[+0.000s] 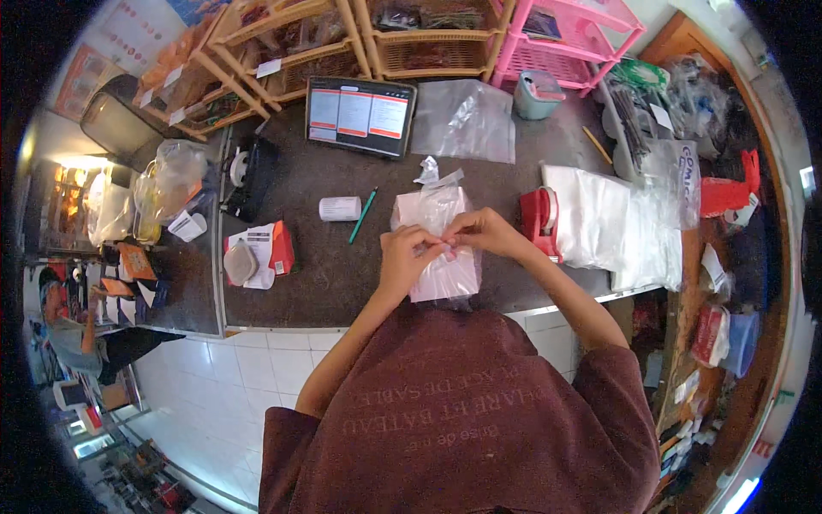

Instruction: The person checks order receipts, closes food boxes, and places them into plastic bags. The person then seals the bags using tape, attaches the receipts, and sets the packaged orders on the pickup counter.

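Note:
A pale pink block-shaped pack [445, 278], partly covered by clear plastic, lies near the table's front edge before me. Above its middle my left hand [408, 253] and my right hand [485, 233] meet fingertip to fingertip. Both pinch the clear plastic [443, 204], which is gathered between them; what exactly each fingertip holds is partly hidden. Crumpled silvery film [426, 170] lies just beyond the pack. Left of it are a green pencil [363, 216] and a white paper roll [340, 209].
A tablet [360, 118] stands at the back beside a flat clear bag [467, 120]. To the right sit a red tape dispenser [539, 218] and stacked clear bags [591, 218]. A red-and-white box [272, 248] is at left. Tan shelves [438, 53] line the back; another person [73, 330] is far left.

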`<state>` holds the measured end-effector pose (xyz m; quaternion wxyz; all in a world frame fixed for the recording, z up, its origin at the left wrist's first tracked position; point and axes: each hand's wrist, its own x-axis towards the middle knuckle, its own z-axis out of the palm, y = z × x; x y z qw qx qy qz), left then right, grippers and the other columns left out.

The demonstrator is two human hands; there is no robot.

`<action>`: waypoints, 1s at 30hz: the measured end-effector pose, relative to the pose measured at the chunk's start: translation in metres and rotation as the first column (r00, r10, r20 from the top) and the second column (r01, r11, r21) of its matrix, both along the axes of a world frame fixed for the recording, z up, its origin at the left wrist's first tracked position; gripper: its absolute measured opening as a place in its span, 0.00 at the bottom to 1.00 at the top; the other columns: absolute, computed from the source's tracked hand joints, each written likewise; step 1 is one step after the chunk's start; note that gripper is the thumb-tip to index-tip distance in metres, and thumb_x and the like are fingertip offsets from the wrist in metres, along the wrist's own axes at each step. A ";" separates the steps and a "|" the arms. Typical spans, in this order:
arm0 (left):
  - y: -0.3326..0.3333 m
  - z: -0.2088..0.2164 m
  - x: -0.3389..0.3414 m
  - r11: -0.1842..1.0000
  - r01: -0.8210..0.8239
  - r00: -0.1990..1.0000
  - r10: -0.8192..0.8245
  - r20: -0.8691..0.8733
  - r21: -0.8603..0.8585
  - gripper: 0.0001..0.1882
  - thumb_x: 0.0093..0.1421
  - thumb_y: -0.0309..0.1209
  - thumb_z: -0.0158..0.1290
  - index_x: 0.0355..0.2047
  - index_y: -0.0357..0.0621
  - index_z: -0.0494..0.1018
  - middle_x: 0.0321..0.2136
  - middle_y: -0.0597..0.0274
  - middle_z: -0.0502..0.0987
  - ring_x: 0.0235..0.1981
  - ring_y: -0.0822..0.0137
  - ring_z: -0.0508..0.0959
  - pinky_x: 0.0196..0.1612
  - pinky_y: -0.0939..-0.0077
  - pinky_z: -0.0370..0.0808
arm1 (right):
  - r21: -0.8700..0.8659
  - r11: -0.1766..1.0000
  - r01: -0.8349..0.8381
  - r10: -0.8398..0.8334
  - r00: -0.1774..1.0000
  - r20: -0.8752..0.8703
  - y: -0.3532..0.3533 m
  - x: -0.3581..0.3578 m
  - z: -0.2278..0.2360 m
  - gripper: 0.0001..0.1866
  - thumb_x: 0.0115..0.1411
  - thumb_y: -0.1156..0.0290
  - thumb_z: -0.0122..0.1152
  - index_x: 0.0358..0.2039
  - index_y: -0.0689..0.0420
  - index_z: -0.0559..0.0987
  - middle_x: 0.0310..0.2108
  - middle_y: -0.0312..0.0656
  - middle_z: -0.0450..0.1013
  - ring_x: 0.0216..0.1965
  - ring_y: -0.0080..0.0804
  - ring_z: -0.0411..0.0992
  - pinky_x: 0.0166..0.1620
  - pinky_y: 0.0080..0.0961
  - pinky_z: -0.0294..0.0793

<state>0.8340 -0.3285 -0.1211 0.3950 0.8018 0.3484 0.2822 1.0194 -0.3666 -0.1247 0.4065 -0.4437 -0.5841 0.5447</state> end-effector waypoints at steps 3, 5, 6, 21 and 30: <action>-0.005 -0.003 0.004 0.996 -0.088 0.995 0.089 0.036 -0.013 0.09 0.43 0.36 0.55 0.19 0.44 0.73 0.18 0.66 0.71 0.22 0.68 0.70 0.31 0.74 0.59 | -0.101 0.993 0.065 -0.062 0.997 0.040 0.002 -0.002 0.000 0.05 0.46 0.77 0.57 0.27 0.61 0.74 0.23 0.39 0.72 0.25 0.20 0.68 0.31 0.19 0.67; -0.010 -0.004 0.009 0.989 -0.149 0.987 0.148 0.069 0.023 0.07 0.42 0.32 0.57 0.20 0.42 0.74 0.17 0.63 0.72 0.21 0.68 0.71 0.27 0.77 0.63 | -0.079 0.990 0.117 -0.103 0.980 0.170 0.003 -0.003 0.003 0.05 0.46 0.77 0.56 0.26 0.62 0.74 0.23 0.39 0.72 0.25 0.20 0.68 0.32 0.19 0.67; -0.010 -0.004 0.011 0.978 -0.203 0.975 0.196 0.107 0.055 0.06 0.40 0.28 0.58 0.21 0.40 0.74 0.17 0.60 0.72 0.19 0.67 0.72 0.23 0.79 0.67 | -0.112 0.987 0.113 -0.088 0.975 0.206 0.002 -0.003 0.008 0.04 0.47 0.77 0.56 0.24 0.62 0.73 0.22 0.38 0.72 0.24 0.20 0.68 0.32 0.19 0.67; -0.004 0.002 -0.003 0.988 -0.115 0.987 0.102 0.126 0.103 0.16 0.44 0.33 0.53 0.34 0.46 0.65 0.32 0.59 0.68 0.38 0.61 0.68 0.39 0.65 0.60 | -0.123 0.991 0.053 -0.044 0.996 0.072 -0.037 -0.003 0.018 0.03 0.48 0.77 0.50 0.24 0.60 0.67 0.27 0.35 0.61 0.33 0.22 0.60 0.37 0.18 0.61; 0.136 -0.043 -0.107 0.793 -0.580 0.540 0.546 -0.641 0.186 0.35 0.38 0.57 0.52 0.32 0.34 0.69 0.32 0.45 0.71 0.35 0.51 0.70 0.37 0.63 0.65 | 0.084 0.731 0.677 -0.681 0.714 0.163 -0.097 -0.077 -0.053 0.26 0.55 0.66 0.48 0.51 0.62 0.53 0.50 0.47 0.54 0.51 0.36 0.52 0.54 0.28 0.46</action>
